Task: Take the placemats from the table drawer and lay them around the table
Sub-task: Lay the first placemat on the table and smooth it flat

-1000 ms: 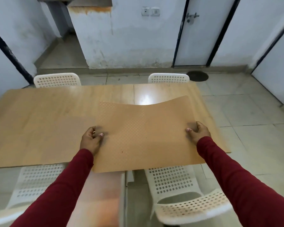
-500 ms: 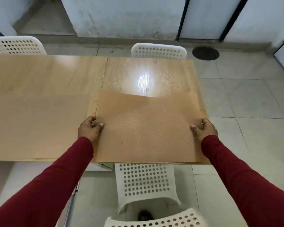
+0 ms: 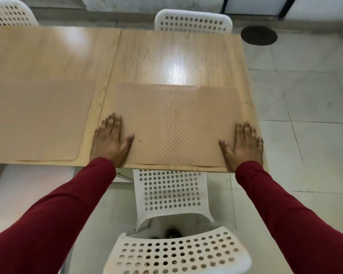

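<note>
1. Wooden table (image 3: 176, 56) carries 2 tan placemats: one placemat (image 3: 38, 119) lies at the left, the second placemat (image 3: 176, 123) sits above the white chair (image 3: 170, 192).
2. Left hand (image 3: 109, 141) and right hand (image 3: 244, 145) press flat on the second placemat's side edges, fingers spread, gripping nothing.
3. Smooth outward and keep its near edge parallel with the table edge, I judge.

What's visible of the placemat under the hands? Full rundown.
The placemat is a thin tan rectangular sheet with a fine dotted texture, close to the wooden table in colour. It lies flat at the table's near right end, its near edge along the table edge, in front of a white perforated chair. The left hand and right hand press flat on its near corners, fingers spread. A glare patch crosses its far edge.
</note>
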